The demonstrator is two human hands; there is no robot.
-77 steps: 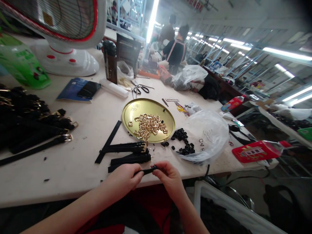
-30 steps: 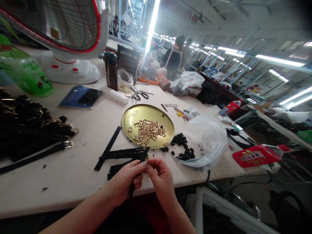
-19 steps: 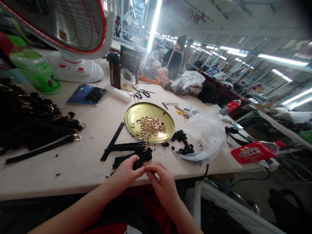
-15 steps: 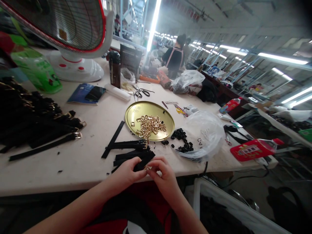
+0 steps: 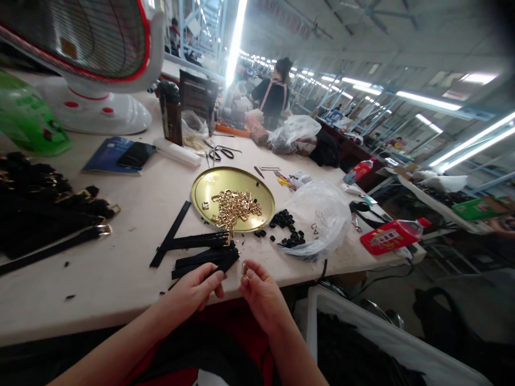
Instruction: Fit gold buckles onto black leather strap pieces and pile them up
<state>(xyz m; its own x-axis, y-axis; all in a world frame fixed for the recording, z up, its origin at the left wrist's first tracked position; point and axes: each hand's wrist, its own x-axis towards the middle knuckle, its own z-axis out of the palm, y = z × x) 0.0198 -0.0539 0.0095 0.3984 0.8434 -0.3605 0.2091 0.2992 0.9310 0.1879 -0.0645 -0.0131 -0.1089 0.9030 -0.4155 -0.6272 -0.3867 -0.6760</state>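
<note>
My left hand (image 5: 201,285) is closed on a black strap (image 5: 228,259) at the table's front edge. Just right of it, my right hand (image 5: 257,287) pinches a small gold buckle (image 5: 244,269), apart from the strap. More black straps (image 5: 193,259) lie beyond my left hand, some with gold buckles at their right ends. A round gold tray (image 5: 201,185) behind them holds a heap of gold buckles (image 5: 237,206). Small black loops (image 5: 295,236) are scattered right of the tray, beside a clear plastic bag (image 5: 325,214).
A white fan (image 5: 100,110) and a pile of buckled black straps (image 5: 36,209) stand at the left. Scissors (image 5: 220,152) lie behind the tray. A red bottle (image 5: 390,237) lies at the right. Below the table is a white bin (image 5: 314,321) with black material. A person (image 5: 274,96) is farther back.
My hands have moved apart. The gold buckle now shows in my right fingers, away from the strap in my left hand. The whole view has shifted, with table items appearing farther left.
</note>
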